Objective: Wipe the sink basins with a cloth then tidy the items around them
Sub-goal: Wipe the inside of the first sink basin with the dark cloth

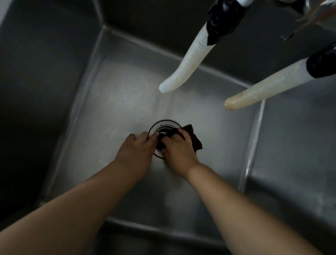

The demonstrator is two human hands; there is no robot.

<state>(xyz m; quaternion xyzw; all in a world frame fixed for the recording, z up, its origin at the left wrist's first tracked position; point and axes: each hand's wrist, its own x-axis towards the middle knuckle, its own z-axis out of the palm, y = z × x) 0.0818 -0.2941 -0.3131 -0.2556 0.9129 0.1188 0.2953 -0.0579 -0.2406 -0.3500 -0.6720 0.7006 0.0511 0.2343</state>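
Dark reddish-brown cloth (194, 138) at the round metal drain (164, 127) in the floor of the deep stainless steel sink basin (108, 105).

Right hand (178, 150) lies over the cloth with fingers curled round it, holding it against the drain's right side; a corner of cloth shows beyond the knuckles. Left hand (135, 151) rests beside it, fingers extended and touching the drain's left rim, holding nothing. Both bare forearms reach down into the basin. Above hang a white ribbed hose (188, 68) and a yellowed translucent hose (263, 91), each joined with black tape, their open ends well above the basin floor.
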